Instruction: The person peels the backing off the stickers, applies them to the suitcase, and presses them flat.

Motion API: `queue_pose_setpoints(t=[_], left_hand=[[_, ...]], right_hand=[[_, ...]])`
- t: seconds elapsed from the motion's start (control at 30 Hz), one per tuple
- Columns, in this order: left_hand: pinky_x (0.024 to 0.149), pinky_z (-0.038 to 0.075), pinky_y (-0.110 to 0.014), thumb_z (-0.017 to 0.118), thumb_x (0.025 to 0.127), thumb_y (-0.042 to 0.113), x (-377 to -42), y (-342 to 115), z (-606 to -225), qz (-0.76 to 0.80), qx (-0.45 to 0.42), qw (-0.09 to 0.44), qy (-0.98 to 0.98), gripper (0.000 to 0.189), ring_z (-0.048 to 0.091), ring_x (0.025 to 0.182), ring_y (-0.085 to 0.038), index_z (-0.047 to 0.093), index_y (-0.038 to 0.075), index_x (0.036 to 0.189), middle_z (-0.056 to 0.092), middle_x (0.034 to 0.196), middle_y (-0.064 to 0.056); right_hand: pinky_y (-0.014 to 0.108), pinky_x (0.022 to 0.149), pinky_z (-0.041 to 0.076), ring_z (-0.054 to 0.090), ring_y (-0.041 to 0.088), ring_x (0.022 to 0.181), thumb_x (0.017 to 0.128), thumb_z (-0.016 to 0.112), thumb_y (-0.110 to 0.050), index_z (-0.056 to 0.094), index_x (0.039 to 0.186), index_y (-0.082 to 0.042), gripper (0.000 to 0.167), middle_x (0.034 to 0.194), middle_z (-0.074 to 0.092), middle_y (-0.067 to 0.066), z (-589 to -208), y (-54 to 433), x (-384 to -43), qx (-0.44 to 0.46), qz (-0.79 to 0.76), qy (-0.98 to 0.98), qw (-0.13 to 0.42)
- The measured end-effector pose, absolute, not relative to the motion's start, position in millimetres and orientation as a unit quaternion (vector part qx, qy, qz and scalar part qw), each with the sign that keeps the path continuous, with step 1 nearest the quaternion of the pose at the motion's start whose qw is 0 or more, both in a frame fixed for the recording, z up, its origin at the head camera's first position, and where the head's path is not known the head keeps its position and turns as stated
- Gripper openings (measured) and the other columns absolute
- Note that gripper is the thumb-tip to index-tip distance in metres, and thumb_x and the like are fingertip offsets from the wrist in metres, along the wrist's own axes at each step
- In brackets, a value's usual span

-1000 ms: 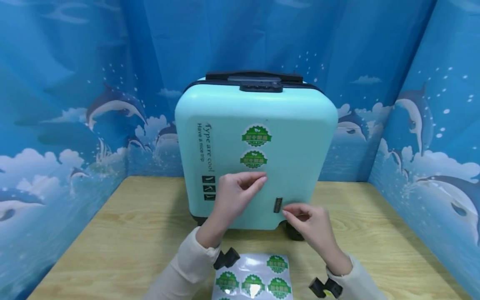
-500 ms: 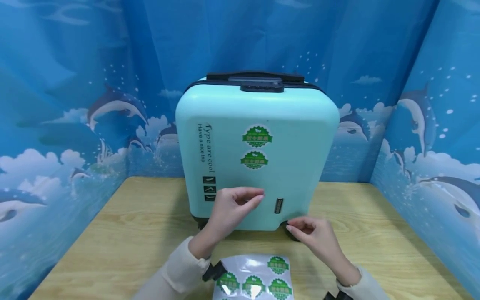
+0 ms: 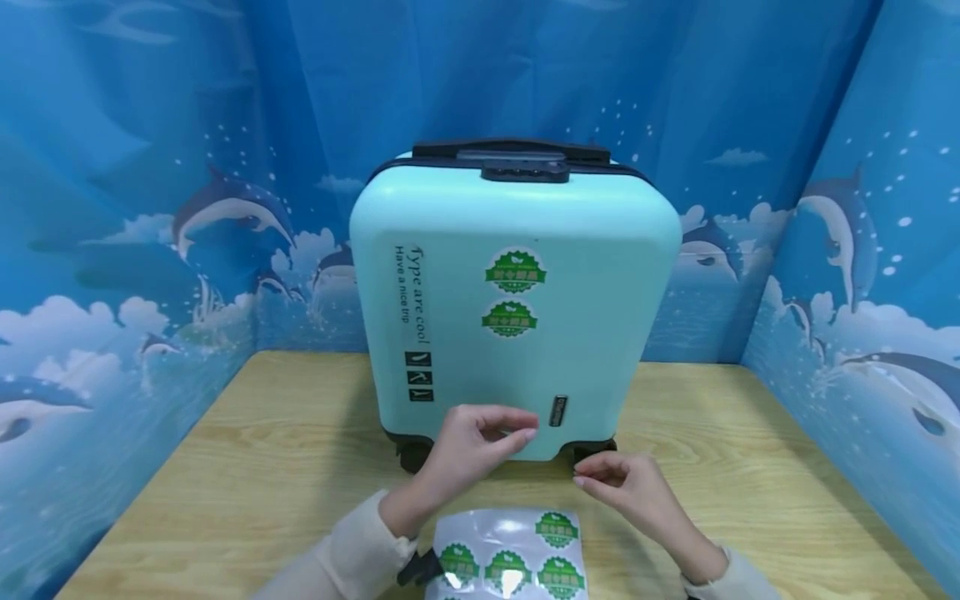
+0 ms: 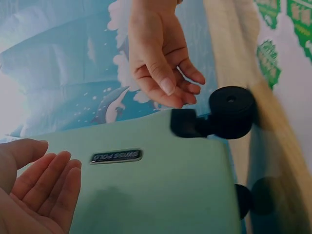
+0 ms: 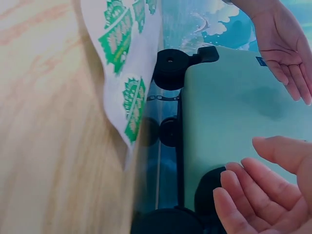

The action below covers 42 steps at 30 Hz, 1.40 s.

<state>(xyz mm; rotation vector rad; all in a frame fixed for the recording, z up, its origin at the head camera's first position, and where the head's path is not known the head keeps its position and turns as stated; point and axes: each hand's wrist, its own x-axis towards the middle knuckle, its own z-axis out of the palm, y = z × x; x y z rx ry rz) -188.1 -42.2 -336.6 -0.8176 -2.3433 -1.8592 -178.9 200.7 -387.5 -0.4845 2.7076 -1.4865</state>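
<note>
A mint-green, hard-shelled suitcase with rounded corners (image 3: 585,333) stands upright on its wheels in the middle of the table. From the centre of its front as the head view shows it, a round green-and-white paper sticker with a scalloped edge (image 3: 516,272) sits at 12 o'clock, and a second matching sticker (image 3: 509,319) lies directly below it, near the centre. Dark printed lettering (image 3: 411,292) runs sideways at 9 o'clock, three black pictogram squares (image 3: 419,377) stack at 8 o'clock, and a small black oblong nameplate (image 3: 558,411) is at 5 o'clock.

The left hand (image 3: 465,450) is at 7 o'clock, in front of the suitcase's lower edge, its fingers side by side and gently bent, the thumb apart from them. The right hand (image 3: 633,487) is at 5 o'clock, just beside a black caster wheel (image 3: 588,452), its fingers relaxed and close together, the thumb clear of them. Neither hand visibly holds anything.

Another black caster (image 3: 414,457) shows at 7 o'clock, and a black carrying handle (image 3: 525,151) tops the shell at 12. At 6 o'clock, nearer the person, a glossy white sheet of green stickers (image 3: 487,527) lies on the pale wood-grain table (image 3: 225,467). Blue fabric curtains printed with dolphins (image 3: 337,67) surround the back and sides.
</note>
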Motion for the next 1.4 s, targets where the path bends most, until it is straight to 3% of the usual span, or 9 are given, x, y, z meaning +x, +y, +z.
queue_pose_setpoints(t=[0.27,0.67,1.0,1.4], left_hand=[[0.071,0.055,-0.022,0.069,0.086,0.019,-186.6,-40.4,-351.5,-0.596,-0.242,-0.036,-0.765,0.024,0.068,0.085,-0.014,0.069,0.003,0.104,0.071,0.102,-0.01],[0.076,0.055,-0.026,0.071,0.083,0.017,-183.6,-35.6,-371.2,-0.616,-0.195,-0.137,-0.751,0.021,0.066,0.086,-0.014,0.07,0.009,0.102,0.071,0.096,0.0],[0.082,0.053,-0.031,0.07,0.083,0.009,-181.6,-33.9,-387.3,-0.651,-0.149,-0.214,-0.713,0.024,0.064,0.09,-0.016,0.069,0.005,0.106,0.069,0.105,-0.011],[0.083,0.053,-0.032,0.072,0.078,0.004,-177.8,-27.7,-407.4,-0.622,-0.108,-0.244,-0.736,0.026,0.064,0.088,-0.014,0.069,0.006,0.104,0.07,0.102,-0.002]], right_hand=[[0.021,0.069,0.053,0.064,0.011,0.078,0.083,0.071,-0.016,0.067,0.099,0.004,0.026,0.091,0.07,0.01,-397.2,206.5,-179.3,-0.153,-0.468,0.869,0.051],[0.021,0.072,0.053,0.064,0.021,0.087,0.085,0.068,-0.01,0.061,0.107,0.012,0.032,0.1,0.066,0.022,-411.7,213.1,-179.8,-0.15,-0.53,0.825,0.127],[0.025,0.074,0.054,0.063,0.022,0.09,0.083,0.068,-0.008,0.061,0.109,0.011,0.033,0.103,0.066,0.019,-419.1,213.2,-180.6,-0.114,-0.546,0.814,0.159],[0.024,0.075,0.054,0.063,0.023,0.089,0.08,0.07,-0.004,0.06,0.108,0.012,0.034,0.1,0.066,0.016,-432.7,211.4,-177.0,-0.114,-0.55,0.81,0.168]])
